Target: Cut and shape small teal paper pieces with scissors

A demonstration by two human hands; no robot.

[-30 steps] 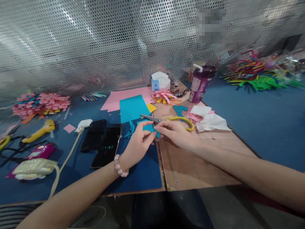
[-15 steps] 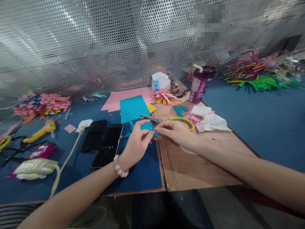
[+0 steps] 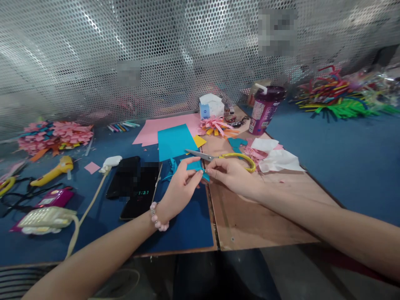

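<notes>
A small folded piece of blue paper (image 3: 195, 165) is pinched between the thumb and fingers of my left hand (image 3: 179, 187). Close on its right, my right hand (image 3: 236, 177) has thumb and forefinger together at the paper's edge; fingers partly hide that edge. Just behind the hands lie scissors (image 3: 237, 156) with yellow handles, their blades pointing left. More folded blue paper pieces (image 3: 171, 170) rest on the table left of the held one. A flat blue sheet (image 3: 175, 141) lies beyond, overlapping larger pink paper (image 3: 150, 130).
Two black phones (image 3: 142, 198) lie left of my hands, near a white plug (image 3: 111, 162) on a cable. Farther left is a yellow glue gun (image 3: 53, 173). A purple cup (image 3: 265, 112) with a straw, a tissue box (image 3: 211, 107) and crumpled white tissue (image 3: 281, 160) stand or lie right.
My right fingertips have shifted slightly right, away from my left thumb, and a blue corner shows more below them. My left hand stays almost in place, holding the paper.
</notes>
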